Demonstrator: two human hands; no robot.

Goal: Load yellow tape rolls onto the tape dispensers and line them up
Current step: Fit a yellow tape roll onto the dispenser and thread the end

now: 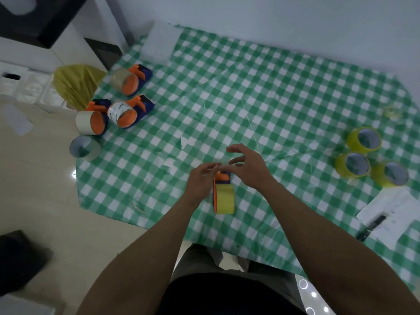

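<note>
A blue and orange tape dispenser point(222, 177) stands on the green checked cloth point(284, 92) in front of me, loaded with a yellow tape roll point(225, 198). My left hand point(201, 178) is at the dispenser's orange head end with its fingers held together and blurred; whether it pinches the tape end is unclear. My right hand point(248, 168) hovers just right of that head, fingers spread, holding nothing that I can see. Three loose yellow tape rolls point(352, 165) lie flat at the right.
Three more dispensers point(130, 111) with pale tape sit at the cloth's left edge, and a loose grey roll point(85, 148) lies below them. White paper point(395, 208) with a black pen point(370, 228) is at the right. A yellow bag point(76, 86) lies off the cloth.
</note>
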